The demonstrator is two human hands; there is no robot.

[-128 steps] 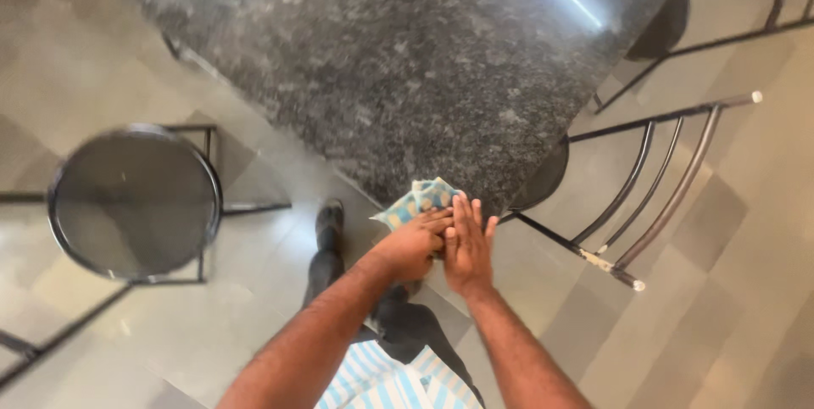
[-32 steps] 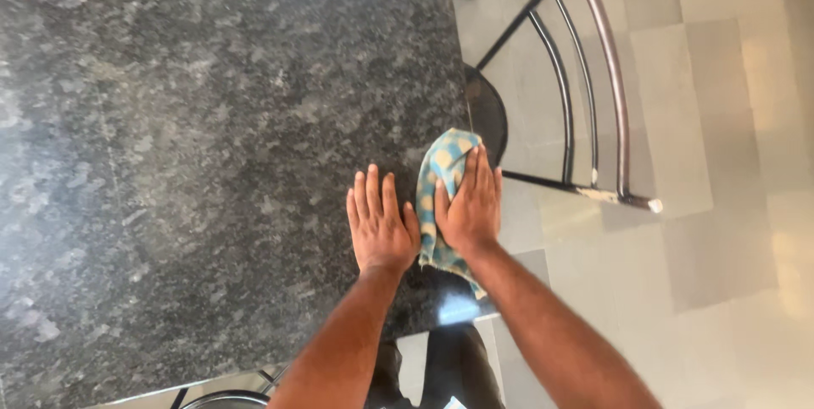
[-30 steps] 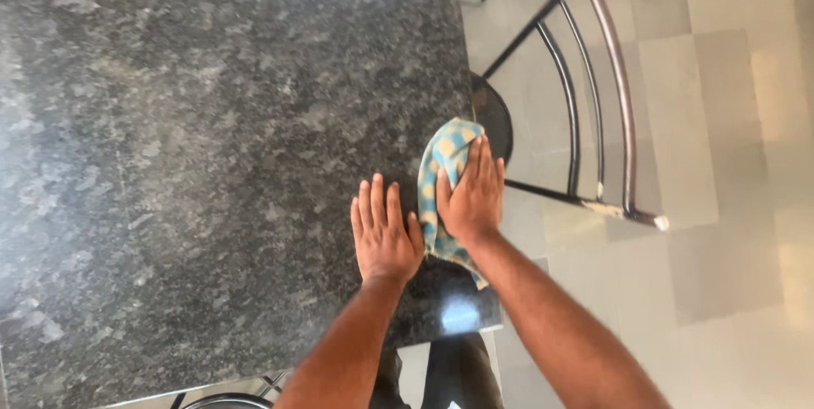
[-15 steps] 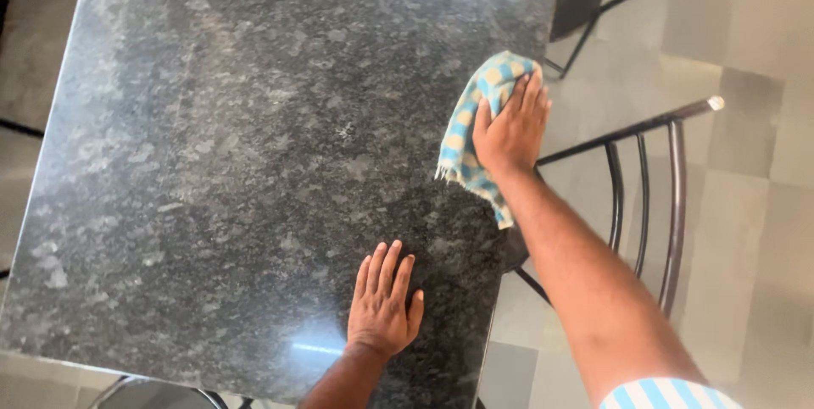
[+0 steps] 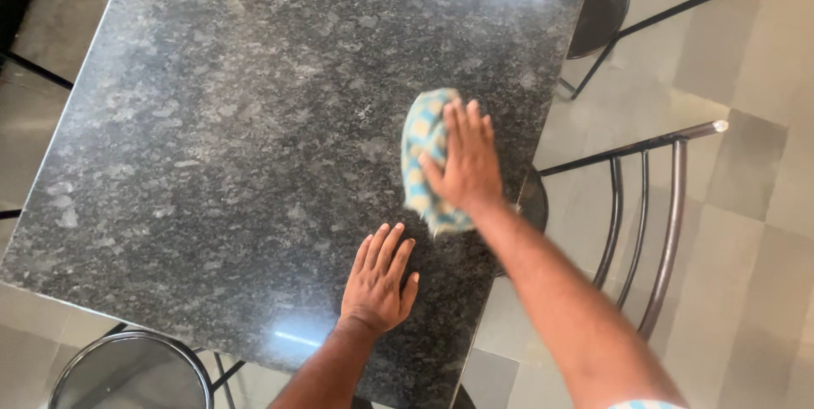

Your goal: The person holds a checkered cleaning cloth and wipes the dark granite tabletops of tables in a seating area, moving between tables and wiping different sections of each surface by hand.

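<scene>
I'm mid-wipe: my right hand (image 5: 465, 159) lies flat, fingers spread, pressing the blue checked cloth (image 5: 421, 148) on the granite desk (image 5: 237, 121) at three o'clock. My left hand (image 5: 379, 283), open and empty, braces at six o'clock; I judge the next stroke needs steady pressure toward the unwiped centre.

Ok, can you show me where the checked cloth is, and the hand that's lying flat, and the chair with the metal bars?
checked cloth (image 5: 421, 133): head view, on its bare upper left part.
left hand (image 5: 379, 282): head view, on its back, flat on the table.
chair (image 5: 676, 197): head view, on its outer metal bar.
</scene>
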